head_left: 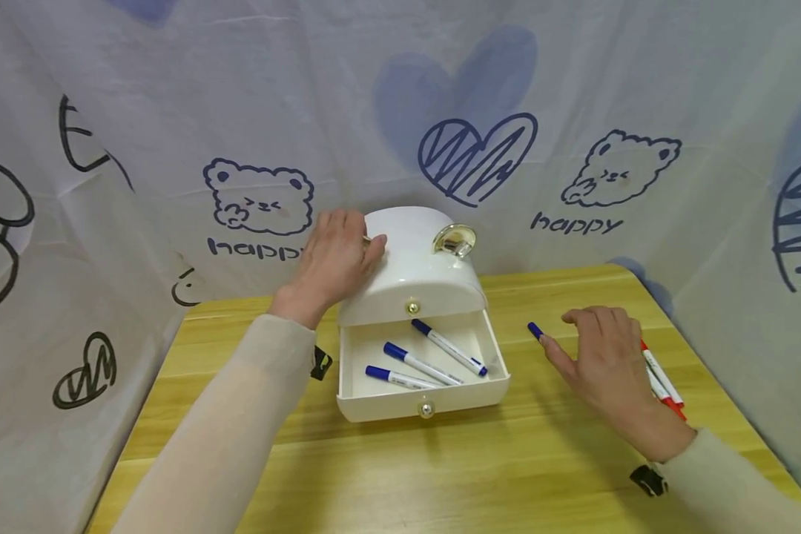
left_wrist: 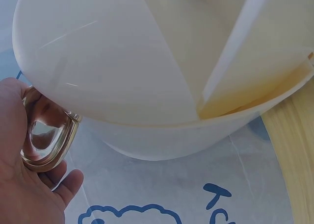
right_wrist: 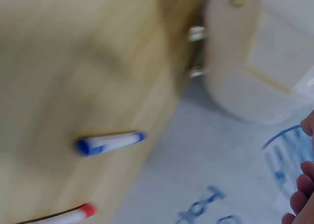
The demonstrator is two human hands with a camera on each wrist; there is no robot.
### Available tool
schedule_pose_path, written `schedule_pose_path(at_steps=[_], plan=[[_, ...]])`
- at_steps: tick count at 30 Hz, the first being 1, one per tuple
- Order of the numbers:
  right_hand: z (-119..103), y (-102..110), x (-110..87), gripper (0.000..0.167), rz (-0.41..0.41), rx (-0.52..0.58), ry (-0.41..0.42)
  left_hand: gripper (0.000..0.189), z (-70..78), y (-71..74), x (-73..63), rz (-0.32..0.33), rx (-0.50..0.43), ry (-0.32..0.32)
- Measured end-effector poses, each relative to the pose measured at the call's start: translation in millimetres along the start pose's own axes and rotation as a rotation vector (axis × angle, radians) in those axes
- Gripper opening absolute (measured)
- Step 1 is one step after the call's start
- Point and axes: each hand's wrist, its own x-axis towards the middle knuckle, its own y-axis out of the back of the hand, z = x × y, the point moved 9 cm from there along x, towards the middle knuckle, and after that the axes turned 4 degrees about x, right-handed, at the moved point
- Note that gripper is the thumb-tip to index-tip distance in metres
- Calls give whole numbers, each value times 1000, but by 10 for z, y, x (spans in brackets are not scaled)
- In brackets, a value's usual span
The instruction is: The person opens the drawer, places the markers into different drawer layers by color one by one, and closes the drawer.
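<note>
Toward the far edge of the desk (head_left: 440,475), about midway between its left and right edges, stands a white box (head_left: 407,256) with a domed top. Its drawer (head_left: 383,409) is drawn out toward the desk's near edge and contains three blue-capped markers (head_left: 423,366), all lying at a slant. One round knob (head_left: 426,409) is fitted to the drawer front.

Left hand (head_left: 337,256): placed at the left side of the box, thumb and fingers closed around a gold handle (left_wrist: 45,140). A matching handle (head_left: 454,239) on the right side is untouched.

Right hand (head_left: 604,363): above the right part of the desk, fingers loosely bent, thumb spread wide of them, gripping nothing. A loose blue marker (right_wrist: 113,142) lies on the desk between this hand and the box. Overhead, its capped end shows just beyond the thumb tip, the remainder being hidden; the right wrist view, though blurred, shows it apart from the fingers.

Red-capped markers (head_left: 663,378) lie near the desk's right edge, beside and partly behind the right hand. Beyond the far edge hangs a printed curtain (head_left: 347,111).
</note>
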Motion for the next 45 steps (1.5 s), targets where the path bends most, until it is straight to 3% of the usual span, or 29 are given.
schedule_pose_path(at_steps=[10,17,38,45], plan=[[412,-178,-455,76,-102,-54,-8,36,-40,24,-5,4,-8,10],[570,-379,-649,46,-219,-65,-53,35,-18,17,6,-8,-14,4],[842,-760,-866,38,-371,-152,-160,34,-4,1,11,-1,-7,0],[876,-807,-895,33,-369,-153,-153,34,-4,-1,19,21,-5,-16]])
